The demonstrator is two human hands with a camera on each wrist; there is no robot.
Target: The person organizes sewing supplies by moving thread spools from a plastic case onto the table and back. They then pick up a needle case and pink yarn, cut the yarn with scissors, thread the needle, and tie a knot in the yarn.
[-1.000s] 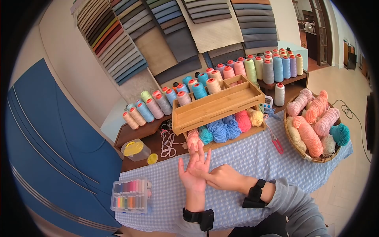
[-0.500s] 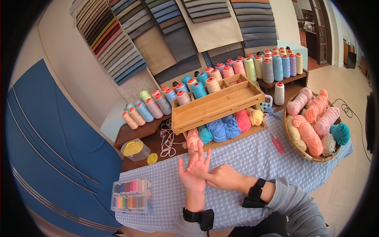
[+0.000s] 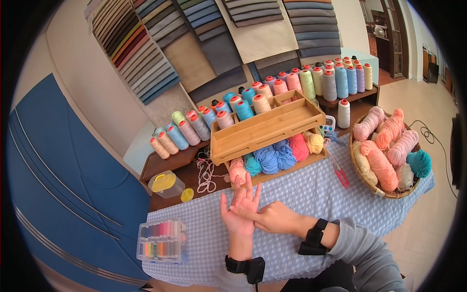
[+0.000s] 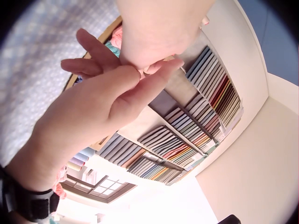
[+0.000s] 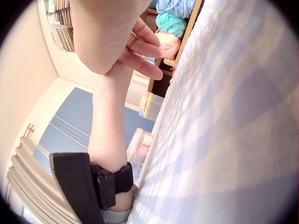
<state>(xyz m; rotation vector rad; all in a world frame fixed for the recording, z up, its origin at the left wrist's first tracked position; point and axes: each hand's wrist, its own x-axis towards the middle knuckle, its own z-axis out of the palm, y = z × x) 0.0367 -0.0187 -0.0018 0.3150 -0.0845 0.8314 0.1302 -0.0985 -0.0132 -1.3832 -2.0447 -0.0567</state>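
Palm up, my left hand point(image 3: 237, 214) is held over the checked cloth point(image 3: 204, 233) with its fingers spread, and nothing lies in it. My right hand point(image 3: 277, 217) comes from the right, its extended index finger touching the left palm and its other fingers folded. In the left wrist view the left hand point(image 4: 88, 102) is seen from the side, with the right hand point(image 4: 161, 32) covering part of its palm. The right wrist view shows the right hand point(image 5: 107, 32) large in front, hiding the contact; left fingertips point(image 5: 152, 70) show beyond it.
Behind the hands stands a wooden tray organizer point(image 3: 267, 129) with yarn balls point(image 3: 266, 159) below. At right are a yarn basket point(image 3: 357, 173) and red scissors point(image 3: 341, 176); at left, a clear thread box point(image 3: 159, 242) and a yellow-lidded tub point(image 3: 168, 186). Thread cones point(image 3: 329, 86) line the back.
Both hands keep the same pose and contact. The head view has shifted very slightly.
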